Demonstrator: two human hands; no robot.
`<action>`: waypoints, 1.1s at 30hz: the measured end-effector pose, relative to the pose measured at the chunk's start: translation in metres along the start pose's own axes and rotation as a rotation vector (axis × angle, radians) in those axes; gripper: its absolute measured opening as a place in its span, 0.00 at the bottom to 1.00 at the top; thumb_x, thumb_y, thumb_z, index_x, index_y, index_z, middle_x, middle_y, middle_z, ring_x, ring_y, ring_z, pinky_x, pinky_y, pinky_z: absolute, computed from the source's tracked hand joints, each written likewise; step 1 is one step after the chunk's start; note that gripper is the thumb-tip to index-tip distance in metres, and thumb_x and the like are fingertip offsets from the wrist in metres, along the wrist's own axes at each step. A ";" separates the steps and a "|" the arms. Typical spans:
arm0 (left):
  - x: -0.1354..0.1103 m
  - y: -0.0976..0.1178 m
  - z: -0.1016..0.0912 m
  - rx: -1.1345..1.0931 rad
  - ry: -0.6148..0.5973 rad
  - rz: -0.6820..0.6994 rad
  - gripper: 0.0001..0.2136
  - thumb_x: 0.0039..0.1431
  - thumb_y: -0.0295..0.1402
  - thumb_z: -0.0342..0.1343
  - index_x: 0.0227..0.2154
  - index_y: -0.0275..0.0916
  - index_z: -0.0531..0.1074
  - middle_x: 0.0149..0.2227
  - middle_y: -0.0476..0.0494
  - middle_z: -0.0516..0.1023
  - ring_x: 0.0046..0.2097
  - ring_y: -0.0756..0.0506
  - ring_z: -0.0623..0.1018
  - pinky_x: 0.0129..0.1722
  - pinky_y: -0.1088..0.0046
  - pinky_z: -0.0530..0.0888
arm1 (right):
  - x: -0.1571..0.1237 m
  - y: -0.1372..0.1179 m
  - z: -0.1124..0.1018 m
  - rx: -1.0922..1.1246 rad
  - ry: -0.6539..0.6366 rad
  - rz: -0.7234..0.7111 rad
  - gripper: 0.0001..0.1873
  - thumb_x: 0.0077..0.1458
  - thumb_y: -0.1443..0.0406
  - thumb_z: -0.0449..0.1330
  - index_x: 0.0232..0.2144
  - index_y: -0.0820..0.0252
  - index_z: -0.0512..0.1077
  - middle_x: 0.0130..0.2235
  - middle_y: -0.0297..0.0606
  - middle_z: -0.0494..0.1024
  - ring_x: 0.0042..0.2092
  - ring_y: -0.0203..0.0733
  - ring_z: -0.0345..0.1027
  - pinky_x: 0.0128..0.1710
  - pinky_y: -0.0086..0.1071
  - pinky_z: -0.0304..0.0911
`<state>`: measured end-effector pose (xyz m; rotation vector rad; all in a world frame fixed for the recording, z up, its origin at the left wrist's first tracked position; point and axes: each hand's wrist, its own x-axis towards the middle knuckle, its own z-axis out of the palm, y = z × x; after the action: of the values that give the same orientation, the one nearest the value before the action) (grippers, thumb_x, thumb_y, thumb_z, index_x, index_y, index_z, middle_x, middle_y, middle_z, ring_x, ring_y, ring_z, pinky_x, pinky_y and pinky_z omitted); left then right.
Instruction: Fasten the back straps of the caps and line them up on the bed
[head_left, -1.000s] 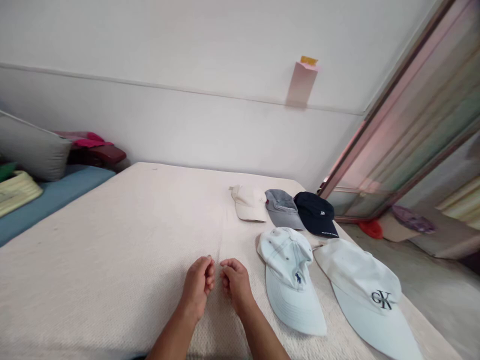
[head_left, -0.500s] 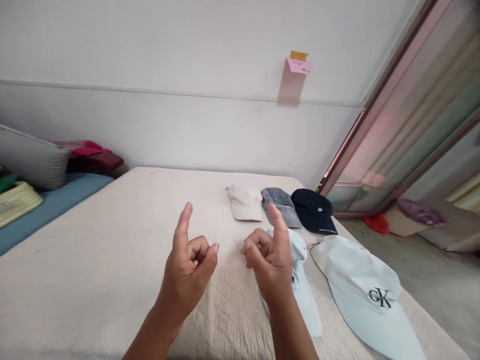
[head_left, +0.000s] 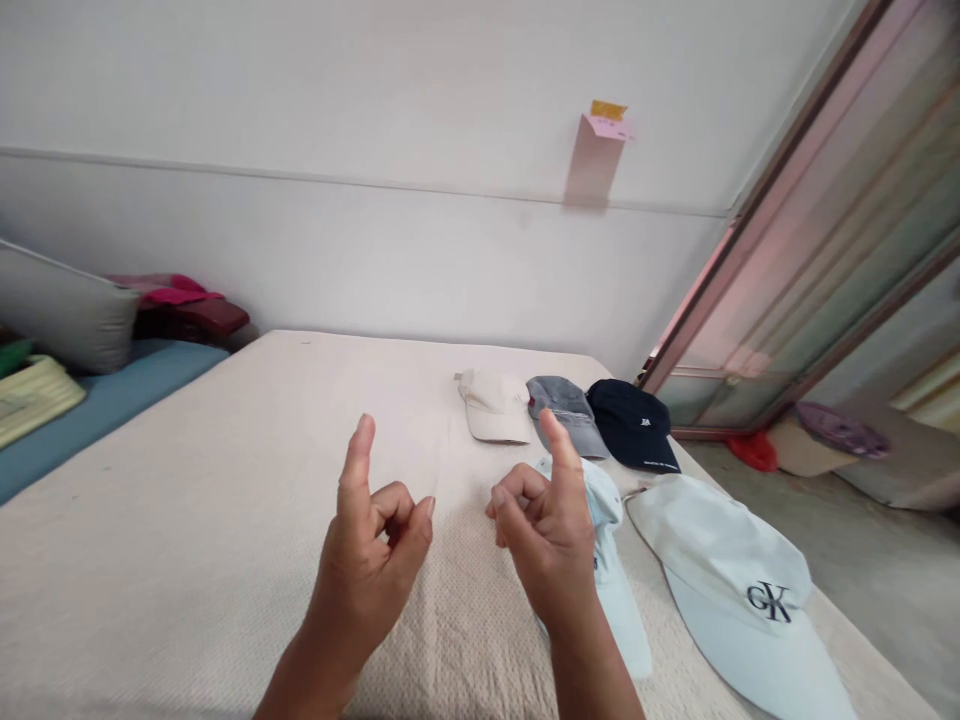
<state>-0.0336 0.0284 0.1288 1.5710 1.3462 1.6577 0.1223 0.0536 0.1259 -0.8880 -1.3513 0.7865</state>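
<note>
My left hand (head_left: 373, 560) is raised above the bed with its index finger stretched up, its thumb held apart and the other fingers curled; nothing is in it. Held up the same way, my right hand (head_left: 551, 535) is empty too and partly covers a light blue cap (head_left: 626, 610). To the right lies a larger pale cap (head_left: 739, 560) with black "CK" letters. Farther back, a cream cap (head_left: 495, 405), a grey denim cap (head_left: 566, 415) and a navy cap (head_left: 630, 420) sit in a row. Neither hand appears to grip a cap.
A cream textured cover (head_left: 225, 480) spreads over the bed. At the left are a grey cushion (head_left: 67, 310) and a blue surface (head_left: 172, 370). A pink note (head_left: 611, 128) hangs on the white wall. A bin (head_left: 810, 445) stands on the floor at right.
My view has shifted slightly, so the caps and note appear a little farther right. Both hands keep the same pose, and the caps stay where they were on the bed.
</note>
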 end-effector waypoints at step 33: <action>-0.006 -0.103 0.046 0.316 -0.469 -0.283 0.15 0.60 0.43 0.47 0.22 0.42 0.57 0.20 0.55 0.60 0.24 0.49 0.62 0.26 0.73 0.57 | -0.007 0.097 -0.088 -0.803 0.466 -0.018 0.14 0.59 0.59 0.51 0.26 0.59 0.67 0.26 0.35 0.70 0.28 0.39 0.63 0.33 0.32 0.57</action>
<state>-0.0173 0.0784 0.0292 1.7065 1.5265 0.8694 0.2120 0.0859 0.0365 -1.5637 -1.2400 -0.0332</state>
